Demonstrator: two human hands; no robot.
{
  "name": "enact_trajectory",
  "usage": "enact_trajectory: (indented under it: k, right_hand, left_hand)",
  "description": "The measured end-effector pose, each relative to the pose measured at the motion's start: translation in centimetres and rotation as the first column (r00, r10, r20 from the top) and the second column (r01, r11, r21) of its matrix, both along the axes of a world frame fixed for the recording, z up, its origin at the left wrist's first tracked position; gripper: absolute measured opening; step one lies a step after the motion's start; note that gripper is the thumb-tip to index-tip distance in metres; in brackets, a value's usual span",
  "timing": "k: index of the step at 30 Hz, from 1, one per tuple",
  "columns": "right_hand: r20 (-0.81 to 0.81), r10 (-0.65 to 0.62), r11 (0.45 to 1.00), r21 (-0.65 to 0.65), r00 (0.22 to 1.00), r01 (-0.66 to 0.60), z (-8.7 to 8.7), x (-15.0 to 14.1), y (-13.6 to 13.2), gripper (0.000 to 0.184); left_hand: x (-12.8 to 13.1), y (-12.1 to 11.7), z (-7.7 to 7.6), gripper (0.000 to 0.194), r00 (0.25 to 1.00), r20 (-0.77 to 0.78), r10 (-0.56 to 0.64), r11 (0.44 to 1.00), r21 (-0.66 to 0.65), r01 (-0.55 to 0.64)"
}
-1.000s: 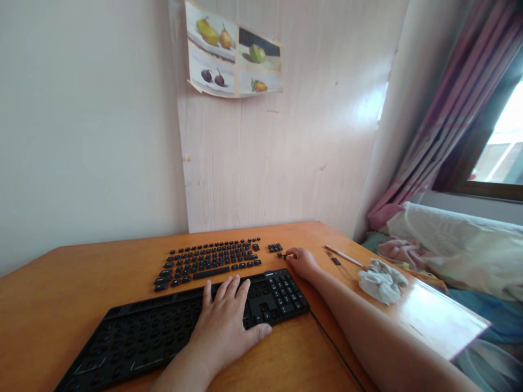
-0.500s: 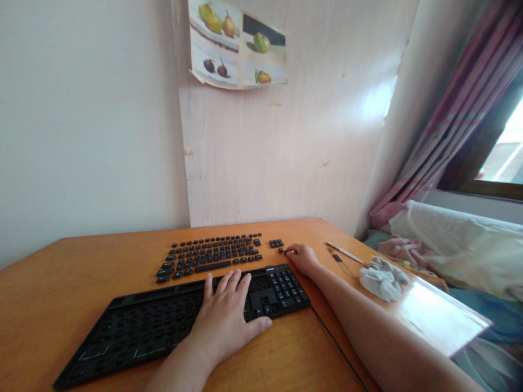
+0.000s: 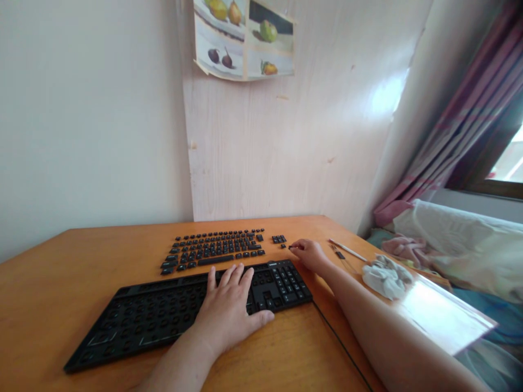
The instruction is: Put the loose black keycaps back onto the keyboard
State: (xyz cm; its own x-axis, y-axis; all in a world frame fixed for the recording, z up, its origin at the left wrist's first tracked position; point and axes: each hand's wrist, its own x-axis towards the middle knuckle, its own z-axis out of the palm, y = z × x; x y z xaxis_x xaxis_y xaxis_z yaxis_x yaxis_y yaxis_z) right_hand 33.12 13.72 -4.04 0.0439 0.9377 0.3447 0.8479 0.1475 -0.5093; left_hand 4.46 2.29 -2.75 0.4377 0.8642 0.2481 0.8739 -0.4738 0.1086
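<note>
A black keyboard [image 3: 155, 316] lies slanted on the wooden table, most of its main section bare of keycaps. Its number pad [image 3: 292, 280] still has keys. Fingers spread, my left hand [image 3: 229, 305] rests flat across the keyboard's middle. Beyond the keyboard's right end, my right hand [image 3: 308, 253] pinches a small black keycap [image 3: 290, 247] at the tabletop. Another loose keycap [image 3: 283, 246] lies just left of those fingertips, and a small group of keycaps [image 3: 279, 238] sits behind it. Behind the keyboard, the removed keycaps [image 3: 216, 247] are laid out in rows, with the spacebar [image 3: 215, 260] in front.
To the right lie a white pen-like stick [image 3: 347, 249], a small dark tool [image 3: 339, 254], a crumpled whitish cloth [image 3: 386, 276] and a shiny flat sheet [image 3: 447, 316]. The keyboard cable [image 3: 341, 345] runs toward me under my right forearm. A wall stands behind the table.
My right hand has shifted slightly right, widening the gap between its pinched keycap and the loose one beside it. My left hand stays on the keyboard. The view has tilted slightly.
</note>
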Motion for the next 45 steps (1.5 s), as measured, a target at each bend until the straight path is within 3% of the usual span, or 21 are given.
enact_trajectory:
  k: [4, 9, 17, 25, 39, 45]
  right_hand:
    - [-0.086, 0.120, 0.993, 0.008, 0.989, -0.120, 1.8, -0.4, -1.9, 0.028]
    - [-0.103, 0.366, 0.929, -0.011, 0.925, -0.369, 5.0, -2.0, -5.0, 0.022]
    - [0.068, 0.673, 0.735, -0.180, 0.737, -0.654, 7.8, -4.3, -8.9, 0.013]
    - [0.161, 0.749, 0.662, -0.239, 0.643, -0.711, 8.1, -5.7, -10.6, 0.010]
    - [0.237, 0.717, 0.696, -0.297, 0.656, -0.653, 7.5, -5.9, -10.6, 0.013]
    - [0.243, 0.725, 0.687, -0.313, 0.644, -0.656, 7.3, -6.0, -10.5, 0.010]
  left_hand:
    - [0.0, 0.1, -0.2, 0.094, 1.000, 0.002, -0.001, 1.000, 0.015, 0.001]
    - [0.1, 0.1, -0.1, 0.095, 1.000, -0.001, 0.002, 1.000, 0.017, -0.002]
    - [0.0, -0.1, 0.3, 0.097, 1.000, -0.002, -0.001, 1.000, 0.009, 0.001]
    - [0.1, -0.3, 0.5, 0.098, 1.000, 0.005, 0.000, 1.000, 0.001, 0.000]
    - [0.2, -0.4, 0.7, 0.097, 1.000, 0.005, 0.004, 1.000, -0.010, -0.004]
    - [0.2, -0.4, 0.7, 0.095, 1.000, 0.001, 0.010, 1.000, -0.015, -0.010]
